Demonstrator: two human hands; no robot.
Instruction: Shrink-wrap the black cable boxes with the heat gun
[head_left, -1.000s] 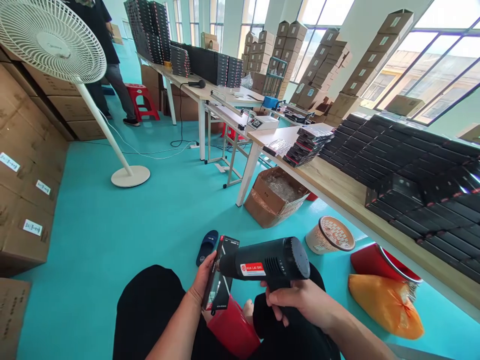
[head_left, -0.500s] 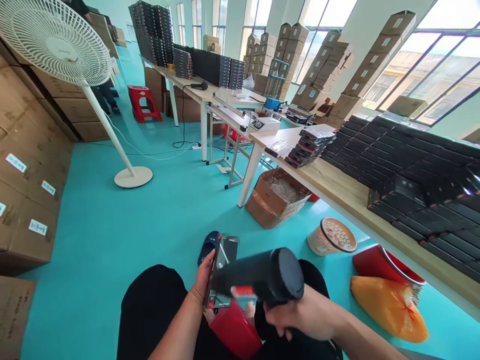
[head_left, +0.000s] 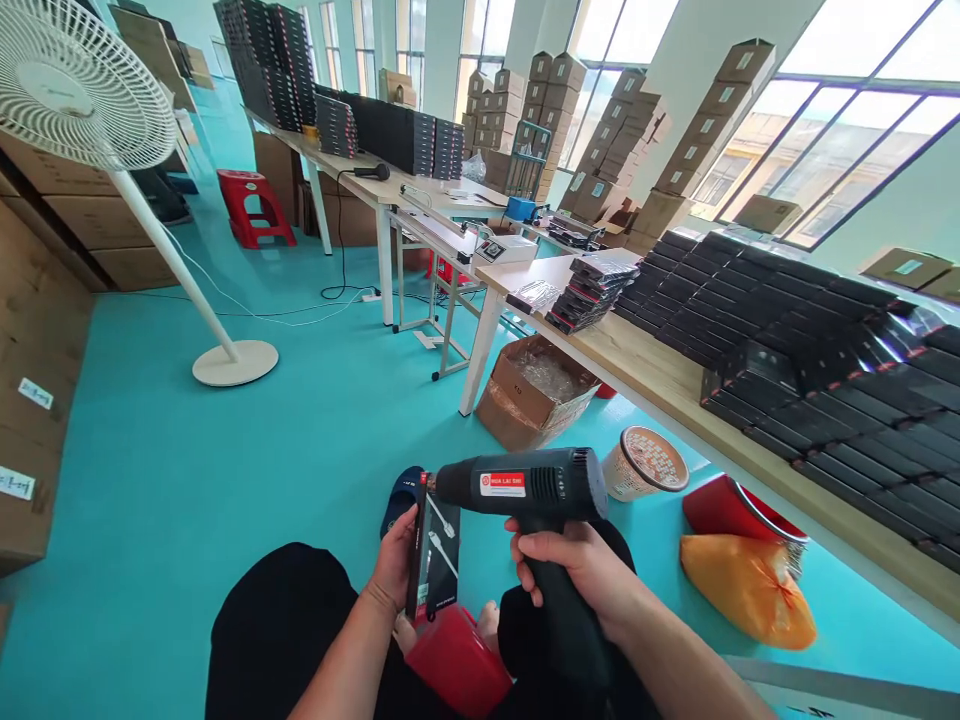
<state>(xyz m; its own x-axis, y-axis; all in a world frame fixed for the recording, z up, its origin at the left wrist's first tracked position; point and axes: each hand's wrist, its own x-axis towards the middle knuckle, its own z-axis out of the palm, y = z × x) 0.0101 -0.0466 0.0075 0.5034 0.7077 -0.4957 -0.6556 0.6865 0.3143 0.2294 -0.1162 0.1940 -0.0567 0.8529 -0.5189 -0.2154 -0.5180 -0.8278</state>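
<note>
My left hand (head_left: 395, 562) grips a slim black box (head_left: 439, 550) by its left edge; a white cable is pictured on its face and red runs along its side. My right hand (head_left: 559, 560) is wrapped round the handle of a dark heat gun (head_left: 521, 484) with a red and white label. The gun lies level, its nozzle pointing left at the top end of the box. Below the box, a red object (head_left: 459, 665) sits between my legs.
On the right, a long table (head_left: 675, 385) bears many black boxes (head_left: 757, 300). Beneath and beside it are an open carton (head_left: 517, 400), a patterned bin (head_left: 637, 475), a red bin (head_left: 720, 510) and an orange bag (head_left: 742, 590). A white fan (head_left: 180, 250) stands left.
The heat gun has moved up, and its nozzle has gone from the lower part of the box to its top end. The view has shifted slightly right.
</note>
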